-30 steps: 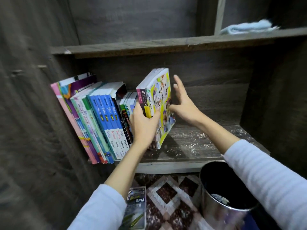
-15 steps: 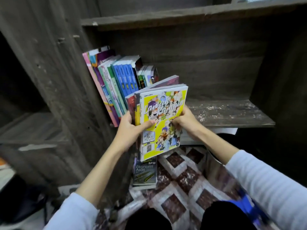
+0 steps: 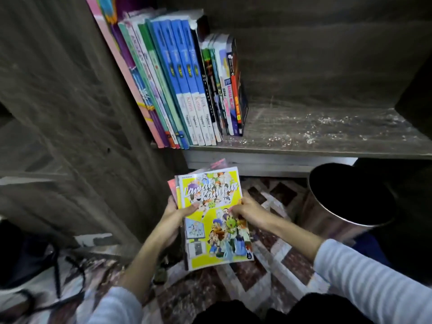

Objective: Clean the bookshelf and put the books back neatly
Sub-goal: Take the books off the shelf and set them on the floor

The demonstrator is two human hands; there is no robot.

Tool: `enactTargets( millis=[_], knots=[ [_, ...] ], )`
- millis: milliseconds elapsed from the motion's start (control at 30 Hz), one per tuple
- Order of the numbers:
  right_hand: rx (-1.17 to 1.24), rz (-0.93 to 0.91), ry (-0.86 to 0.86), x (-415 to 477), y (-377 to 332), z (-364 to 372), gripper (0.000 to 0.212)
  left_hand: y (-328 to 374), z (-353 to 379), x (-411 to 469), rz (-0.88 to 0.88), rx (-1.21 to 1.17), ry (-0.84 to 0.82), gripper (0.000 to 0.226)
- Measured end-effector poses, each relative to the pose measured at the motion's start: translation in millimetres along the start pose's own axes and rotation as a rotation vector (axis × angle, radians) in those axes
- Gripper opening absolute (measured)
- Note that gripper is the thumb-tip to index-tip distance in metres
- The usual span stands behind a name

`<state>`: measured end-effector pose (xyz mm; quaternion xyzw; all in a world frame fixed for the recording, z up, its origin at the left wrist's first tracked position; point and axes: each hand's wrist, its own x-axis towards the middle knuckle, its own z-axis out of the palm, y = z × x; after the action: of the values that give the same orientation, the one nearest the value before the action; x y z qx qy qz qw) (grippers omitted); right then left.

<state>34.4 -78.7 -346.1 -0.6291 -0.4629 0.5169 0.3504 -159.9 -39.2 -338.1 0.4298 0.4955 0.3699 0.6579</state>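
Clutched the yellow cartoon-cover comic stack (image 3: pixel 211 220) with left hand (image 3: pixel 173 212) and right hand (image 3: pixel 248 210) curled round its side edges, low above the patterned floor (image 3: pixel 268 274), just below the dusty wooden shelf (image 3: pixel 322 134).

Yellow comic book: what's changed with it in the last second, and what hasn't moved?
The yellow comic book, with thinner books behind it, came off the shelf board, down toward the person. The right hand, open before, now grips its right edge; the left hand keeps the left edge. The row of books and the metal bin stayed put.
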Motion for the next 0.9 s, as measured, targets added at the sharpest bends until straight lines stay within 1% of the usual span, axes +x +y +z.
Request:
enactTargets(
  millis=[67, 100, 167, 200, 233, 300, 333, 367, 500, 600, 667, 733, 767, 833, 867, 900],
  knots=[
    [0.017, 0.083, 0.037, 14.7, 16.5, -1.7, 0.033, -19.6, 5.8, 21.9, -0.056, 0.031, 0.039, 0.038],
    [0.045, 0.126, 0.067, 22.8, 28.8, -5.3, 0.034, -29.8, 11.4, 34.3, -0.086, 0.050, 0.062, 0.032],
    [0.112, 0.196, 0.129, 33.9, 51.6, -14.0, 0.028, -48.0, 25.2, 57.2, -0.145, 0.106, 0.086, 0.019],
    [0.137, 0.229, 0.158, 38.5, 61.8, -17.6, 0.025, -56.2, 32.7, 68.5, -0.175, 0.138, 0.083, 0.017],
    [0.155, 0.261, 0.176, 45.9, 75.1, -22.5, 0.022, -67.3, 41.3, 83.6, -0.204, 0.201, 0.065, 0.025],
    [0.173, 0.333, 0.209, 53.8, 95.9, -30.0, 0.022, -80.6, 59.4, 106.9, -0.264, 0.412, 0.027, 0.057],
    [0.176, 0.365, 0.219, 57.0, 105.9, -33.2, 0.024, -83.7, 67.7, 115.2, -0.306, 0.488, 0.016, 0.068],
    [0.184, 0.387, 0.233, 61.8, 116.5, -36.3, 0.025, -88.9, 76.7, 124.6, -0.342, 0.521, 0.000, 0.074],
    [0.261, 0.405, 0.294, 86.2, 155.5, -49.0, 0.026, -111.2, 110.6, 161.9, -0.420, 0.637, -0.043, 0.078],
    [0.293, 0.377, 0.356, 102.1, 169.6, -56.9, 0.031, -129.9, 127.0, 188.5, -0.368, 0.681, -0.019, 0.081],
    [0.308, 0.374, 0.391, 115.0, 179.1, -63.8, 0.030, -141.4, 132.7, 200.8, -0.359, 0.723, 0.008, 0.076],
    [0.279, 0.372, 0.396, 129.2, 192.2, -65.9, 0.023, -151.9, 134.3, 208.9, -0.364, 0.803, 0.012, 0.072],
    [0.254, 0.386, 0.396, 136.8, 201.0, -66.2, 0.023, -154.4, 135.1, 212.6, -0.359, 0.837, 0.012, 0.072],
    [0.198, 0.410, 0.390, 157.8, 235.4, -66.8, 0.031, -162.0, 135.8, 221.0, -0.353, 0.871, 0.018, 0.073],
    [0.165, 0.429, 0.379, 163.1, 238.5, -64.5, 0.030, -164.6, 134.1, 224.1, -0.368, 0.873, 0.006, 0.072],
    [0.131, 0.428, 0.380, 161.6, 228.2, -62.4, 0.023, -168.9, 133.1, 227.7, -0.393, 0.875, -0.015, 0.070]
  ],
)
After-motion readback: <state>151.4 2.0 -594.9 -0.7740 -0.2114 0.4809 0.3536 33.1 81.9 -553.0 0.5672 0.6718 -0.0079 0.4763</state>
